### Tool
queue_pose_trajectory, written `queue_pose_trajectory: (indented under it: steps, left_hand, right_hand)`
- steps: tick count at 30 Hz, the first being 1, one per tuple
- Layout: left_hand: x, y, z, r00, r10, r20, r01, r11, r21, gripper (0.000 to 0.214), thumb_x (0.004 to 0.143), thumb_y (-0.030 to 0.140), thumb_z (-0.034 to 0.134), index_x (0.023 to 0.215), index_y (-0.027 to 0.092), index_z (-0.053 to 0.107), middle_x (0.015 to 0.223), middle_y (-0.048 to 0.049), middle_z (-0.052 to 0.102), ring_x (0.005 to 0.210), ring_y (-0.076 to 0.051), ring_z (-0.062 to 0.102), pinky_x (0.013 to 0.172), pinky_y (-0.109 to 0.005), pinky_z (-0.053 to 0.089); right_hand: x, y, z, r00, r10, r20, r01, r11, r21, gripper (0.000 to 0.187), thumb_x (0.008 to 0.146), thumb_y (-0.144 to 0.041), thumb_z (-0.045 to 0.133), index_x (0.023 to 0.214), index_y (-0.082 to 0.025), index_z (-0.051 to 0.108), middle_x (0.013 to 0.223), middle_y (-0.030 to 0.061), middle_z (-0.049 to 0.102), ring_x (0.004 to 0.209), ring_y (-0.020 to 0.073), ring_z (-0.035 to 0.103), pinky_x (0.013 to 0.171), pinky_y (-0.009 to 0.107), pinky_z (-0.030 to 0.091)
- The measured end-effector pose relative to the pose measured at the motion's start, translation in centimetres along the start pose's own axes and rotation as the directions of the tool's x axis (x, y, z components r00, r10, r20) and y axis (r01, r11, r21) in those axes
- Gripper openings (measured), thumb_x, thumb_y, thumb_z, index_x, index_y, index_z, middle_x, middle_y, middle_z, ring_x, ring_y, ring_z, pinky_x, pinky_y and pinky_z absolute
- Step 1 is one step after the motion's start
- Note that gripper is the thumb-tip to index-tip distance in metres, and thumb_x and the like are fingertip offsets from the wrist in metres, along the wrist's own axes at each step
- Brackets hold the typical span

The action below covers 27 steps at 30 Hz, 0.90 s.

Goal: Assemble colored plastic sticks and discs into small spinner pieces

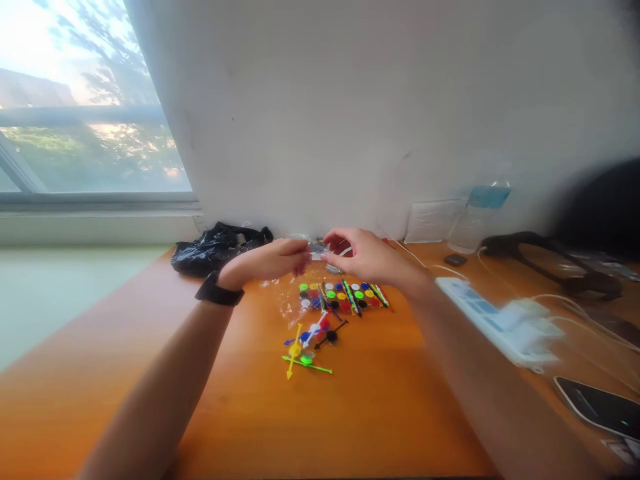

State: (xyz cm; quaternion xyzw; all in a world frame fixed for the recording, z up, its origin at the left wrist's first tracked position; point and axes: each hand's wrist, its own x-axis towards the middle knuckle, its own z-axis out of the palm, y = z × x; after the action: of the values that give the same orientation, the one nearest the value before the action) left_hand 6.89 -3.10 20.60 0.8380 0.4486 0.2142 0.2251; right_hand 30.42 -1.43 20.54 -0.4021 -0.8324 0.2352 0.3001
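Observation:
Both hands are raised over an orange wooden desk point(380, 400). My left hand point(273, 261), with a black band on the wrist, and my right hand point(363, 253) pinch a small clear plastic packet point(317, 249) between their fingertips. Below them lies a clear bag point(345, 298) holding rows of coloured round discs and thin sticks. Closer to me, several loose pieces point(310, 343) lie scattered: yellow, green, blue and black arrows with discs.
A crumpled black plastic bag point(217, 247) lies at the back left by the wall. A white power strip point(495, 320) with plugs and cables runs along the right. A phone point(597, 405) lies at the right edge, a clear bottle point(477, 220) stands by the wall.

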Motion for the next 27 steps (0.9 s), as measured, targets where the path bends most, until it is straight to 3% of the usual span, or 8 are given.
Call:
queue_pose_trajectory:
  steps: [8, 11, 16, 19, 27]
  left_hand:
    - [0.3, -0.5, 0.2, 0.998, 0.054, -0.036, -0.056, 0.997, -0.059, 0.036, 0.105, 0.043, 0.045, 0.093, 0.018, 0.067, 0.089, -0.0046, 0.073, 0.082, -0.018, 0.068, 0.076, -0.029, 0.054]
    - [0.4, -0.3, 0.5, 0.994, 0.087, -0.058, -0.09, 0.995, -0.047, 0.036, 0.106, 0.043, 0.044, 0.092, 0.018, 0.065, 0.088, -0.0039, 0.07, 0.082, -0.017, 0.065, 0.076, -0.028, 0.053]
    - [0.3, 0.6, 0.7, 0.985, 0.142, -0.098, -0.141, 0.99, 0.012, 0.034, 0.107, 0.039, 0.044, 0.086, 0.018, 0.061, 0.075, 0.0003, 0.059, 0.067, -0.013, 0.051, 0.063, -0.026, 0.043]
    - [0.4, 0.9, 0.9, 0.983, 0.162, -0.091, -0.162, 0.987, 0.012, 0.031, 0.106, 0.037, 0.045, 0.089, 0.018, 0.063, 0.073, 0.001, 0.058, 0.064, -0.013, 0.049, 0.062, -0.026, 0.041]
    - [0.7, 1.7, 1.6, 0.97, 0.238, -0.059, -0.235, 0.97, 0.057, 0.033, 0.106, 0.034, 0.043, 0.092, 0.017, 0.067, 0.082, -0.002, 0.067, 0.071, -0.014, 0.056, 0.064, -0.027, 0.041]
  right_hand:
    - [0.5, 0.9, -0.1, 0.976, -0.015, 0.215, -0.038, 0.97, 0.239, 0.031, 0.1, -0.05, 0.064, 0.11, -0.024, 0.077, 0.106, 0.0068, 0.077, 0.098, 0.0228, 0.07, 0.074, 0.029, 0.056]
    - [0.6, 1.0, 0.2, 0.957, -0.045, 0.286, -0.054, 0.943, 0.33, 0.031, 0.098, -0.049, 0.068, 0.117, -0.025, 0.077, 0.119, 0.0063, 0.077, 0.112, 0.0235, 0.069, 0.087, 0.028, 0.057]
    - [1.1, 1.8, 1.1, 0.913, -0.066, 0.402, -0.168, 0.838, 0.518, 0.034, 0.099, -0.044, 0.071, 0.124, -0.023, 0.077, 0.128, 0.0081, 0.075, 0.126, 0.0231, 0.066, 0.106, 0.032, 0.055]
    - [1.2, 2.2, 1.3, 0.891, -0.069, 0.449, -0.196, 0.833, 0.517, 0.041, 0.097, -0.048, 0.072, 0.129, -0.022, 0.074, 0.132, 0.009, 0.073, 0.125, 0.0233, 0.067, 0.106, 0.035, 0.055]
    - [1.4, 3.2, 1.3, 0.806, -0.198, 0.557, -0.087, 0.893, 0.442, 0.048, 0.097, -0.05, 0.072, 0.135, -0.021, 0.07, 0.136, 0.009, 0.07, 0.129, 0.0248, 0.064, 0.109, 0.036, 0.054]
